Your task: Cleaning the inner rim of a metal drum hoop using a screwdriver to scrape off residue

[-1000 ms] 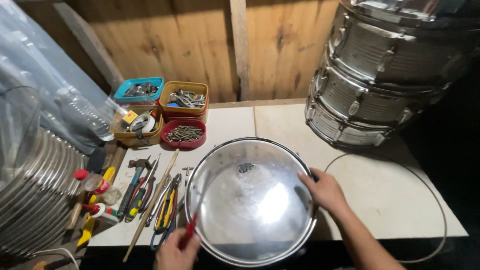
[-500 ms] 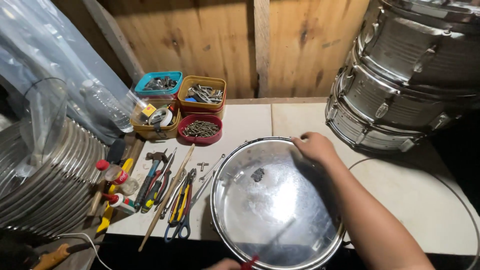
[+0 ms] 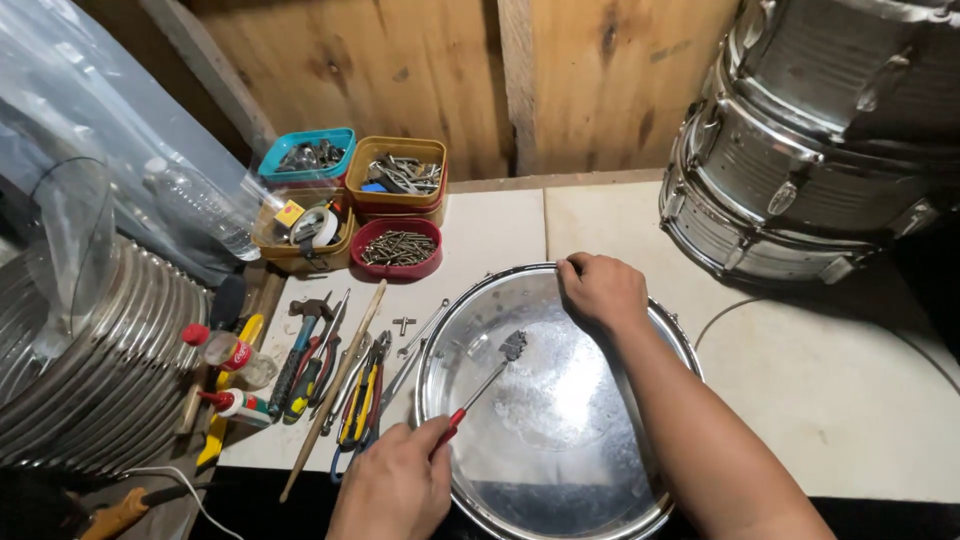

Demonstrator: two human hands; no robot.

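Tools [image 3: 340, 375] lie left of the drum [image 3: 560, 400], trays [image 3: 350, 195] behind.

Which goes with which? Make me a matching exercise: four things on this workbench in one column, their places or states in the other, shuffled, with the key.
Things
1. right hand
2. left hand
3. red tray of screws
4. stacked drum shells

Places or states
A. back right of the table
B. grips a red-handled tool
C. rests on the far rim of the drum
D. in front of the yellow tray

Pairs: 1-C, 2-B, 3-D, 4-A
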